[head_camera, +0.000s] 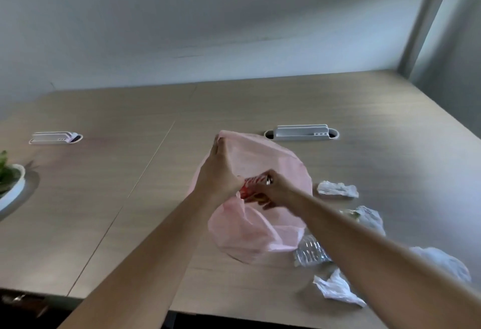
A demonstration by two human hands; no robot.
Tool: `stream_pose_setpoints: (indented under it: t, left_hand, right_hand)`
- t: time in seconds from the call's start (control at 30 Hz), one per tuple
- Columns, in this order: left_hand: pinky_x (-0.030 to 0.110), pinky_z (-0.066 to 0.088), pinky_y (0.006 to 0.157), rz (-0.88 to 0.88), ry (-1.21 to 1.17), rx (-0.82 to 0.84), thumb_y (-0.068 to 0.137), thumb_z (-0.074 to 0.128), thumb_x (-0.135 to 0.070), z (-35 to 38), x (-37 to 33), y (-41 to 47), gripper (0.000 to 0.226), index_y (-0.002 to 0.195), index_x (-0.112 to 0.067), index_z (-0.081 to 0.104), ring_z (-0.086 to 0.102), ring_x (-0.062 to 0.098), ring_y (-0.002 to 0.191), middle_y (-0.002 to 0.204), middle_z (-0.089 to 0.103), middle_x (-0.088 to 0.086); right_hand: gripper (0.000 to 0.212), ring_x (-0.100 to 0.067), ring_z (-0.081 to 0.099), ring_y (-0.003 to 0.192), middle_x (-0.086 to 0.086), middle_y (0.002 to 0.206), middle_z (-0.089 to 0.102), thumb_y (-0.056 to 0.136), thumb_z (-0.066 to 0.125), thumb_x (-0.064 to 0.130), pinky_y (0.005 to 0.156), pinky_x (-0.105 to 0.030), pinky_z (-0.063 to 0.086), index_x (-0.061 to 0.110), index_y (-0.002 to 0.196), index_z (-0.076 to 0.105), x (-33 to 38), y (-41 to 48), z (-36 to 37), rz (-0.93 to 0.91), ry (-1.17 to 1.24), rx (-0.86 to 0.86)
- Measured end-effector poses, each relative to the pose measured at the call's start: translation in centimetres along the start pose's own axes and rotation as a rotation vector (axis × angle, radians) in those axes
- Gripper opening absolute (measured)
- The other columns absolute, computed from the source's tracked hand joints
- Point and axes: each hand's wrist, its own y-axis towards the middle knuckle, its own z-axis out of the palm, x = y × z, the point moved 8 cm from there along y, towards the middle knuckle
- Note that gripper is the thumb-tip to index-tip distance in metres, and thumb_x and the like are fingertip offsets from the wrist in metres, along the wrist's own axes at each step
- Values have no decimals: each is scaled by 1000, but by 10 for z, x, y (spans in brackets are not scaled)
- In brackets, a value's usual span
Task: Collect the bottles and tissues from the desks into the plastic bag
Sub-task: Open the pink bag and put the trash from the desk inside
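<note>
A pale pink plastic bag [260, 229] stands on the wooden desk [130, 198], its mouth held up. My left hand [221, 172] pinches the bag's upper rim. My right hand [276, 190] grips a red drink can or bottle [251, 185] at the bag's opening, partly inside it. Right of the bag lie crumpled white tissues [337, 189], [338, 289], [442, 261]. A crushed clear plastic bottle [309, 252] lies beside the bag's base. Another crumpled clear item [369, 218] is half hidden behind my right forearm.
Two grey cable-port covers sit in the desk, one at the left [56, 138] and one behind the bag [302, 132]. A potted plant in a white bowl [11, 185] stands at the left edge. A grey wall rises behind the desk.
</note>
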Motion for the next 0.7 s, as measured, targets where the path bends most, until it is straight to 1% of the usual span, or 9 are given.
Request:
stream_pose_setpoints:
  t: [0.1,0.2,0.27,0.33,0.4,0.47,0.53,0.63,0.7]
  left_hand:
    - [29,37,64,-8,17,11,69,63,-4,7,4,-7,72,133,-10,30,57,31,93,140,38,4]
    - [30,39,66,-18,58,40,70,61,-4,18,9,-11,80,140,-10,22,57,34,99,151,27,3]
    - [30,37,67,-21,63,56,71,63,-7,24,11,-11,84,143,-10,18,57,34,101,154,23,4]
    - [30,37,67,-18,69,65,72,65,-10,27,13,-10,86,144,-9,17,58,34,102,155,20,4]
    - [30,37,67,-22,86,56,72,65,-9,24,15,-7,86,144,-9,17,58,35,102,156,19,5]
    - [29,37,68,-42,108,39,71,63,-5,20,19,-4,88,144,-10,16,58,35,103,156,17,3]
    - [28,36,69,-49,108,26,71,61,-3,16,23,0,87,145,-10,16,57,35,105,156,17,2]
    - [27,36,71,-46,109,10,72,59,-2,15,25,4,86,146,-11,17,56,35,108,156,19,2]
    - [28,36,71,-44,109,3,72,61,-3,16,24,6,84,145,-10,18,55,35,109,156,21,3]
  right_hand:
    - [50,-24,58,78,-19,104,59,84,68,17,69,-38,52,3,125,43,-47,10,37,100,182,-4]
    - [64,-25,56,89,-20,129,49,87,63,13,71,-32,53,13,140,29,-58,13,43,131,211,18]
    - [67,-26,53,105,-19,137,46,89,61,9,78,-29,49,13,144,24,-53,12,35,122,218,40]
    - [63,-28,49,120,-18,138,47,91,59,12,91,-33,45,12,145,26,-45,10,24,128,145,64]
    - [55,-30,49,123,-15,136,50,91,58,14,99,-36,43,10,141,37,-31,4,5,93,-89,76]
    - [42,-28,55,116,-12,132,55,91,56,8,88,-28,49,8,132,49,-19,-7,-19,19,-299,124]
    - [40,-24,60,102,-11,127,59,88,58,3,76,-22,50,10,127,54,-17,-20,-48,-49,-552,163]
    - [62,-21,59,107,-2,130,56,78,72,16,89,-24,47,24,133,47,-47,-36,-91,-4,-1109,186]
    - [77,-23,55,114,-4,133,52,71,78,26,96,-32,46,27,138,38,-82,-42,-107,68,-1293,226]
